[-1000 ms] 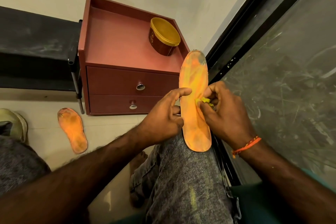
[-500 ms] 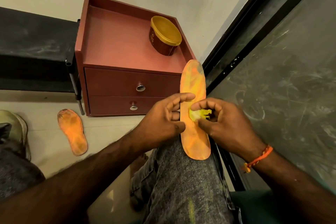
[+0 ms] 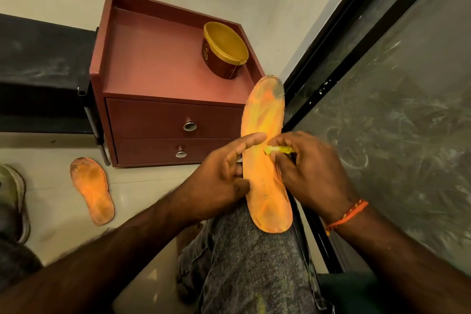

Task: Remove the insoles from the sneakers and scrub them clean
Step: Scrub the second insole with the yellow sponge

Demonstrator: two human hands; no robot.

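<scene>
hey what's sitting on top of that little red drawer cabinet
One thing: a round tub with a yellow lid on, near the right rear corner of the cabinet top. The lid hides its contents. The insole tip covers the cabinet's front right corner.

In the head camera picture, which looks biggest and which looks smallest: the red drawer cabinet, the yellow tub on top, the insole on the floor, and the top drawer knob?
1. red drawer cabinet
2. insole on the floor
3. yellow tub, about like that insole in looks, so this order is unsure
4. top drawer knob
</scene>
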